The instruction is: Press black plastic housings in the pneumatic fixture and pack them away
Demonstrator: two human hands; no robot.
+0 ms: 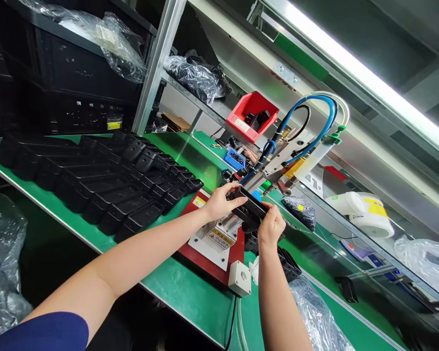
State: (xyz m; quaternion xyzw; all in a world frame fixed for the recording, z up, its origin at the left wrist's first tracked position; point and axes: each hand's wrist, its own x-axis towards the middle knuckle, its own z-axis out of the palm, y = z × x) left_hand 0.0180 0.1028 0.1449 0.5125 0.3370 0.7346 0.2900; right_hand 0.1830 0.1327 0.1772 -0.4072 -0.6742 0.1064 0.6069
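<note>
Between my two hands is a black plastic housing, tilted, with its open side partly towards me. My left hand grips its left end, thumb on the front face. The fingers of my right hand are closed on its right end. The housing is held over a bench fixture with a red base and a yellow warning label. Just above and behind it is the fixture's dispensing head, with a syringe-like tube and blue hoses. Whether the housing touches the fixture is hidden.
Rows of black housings cover the left of the green bench. A white button box stands at the fixture's front corner. Above are a red bin and a metal shelf rail. Plastic wrap lies at right.
</note>
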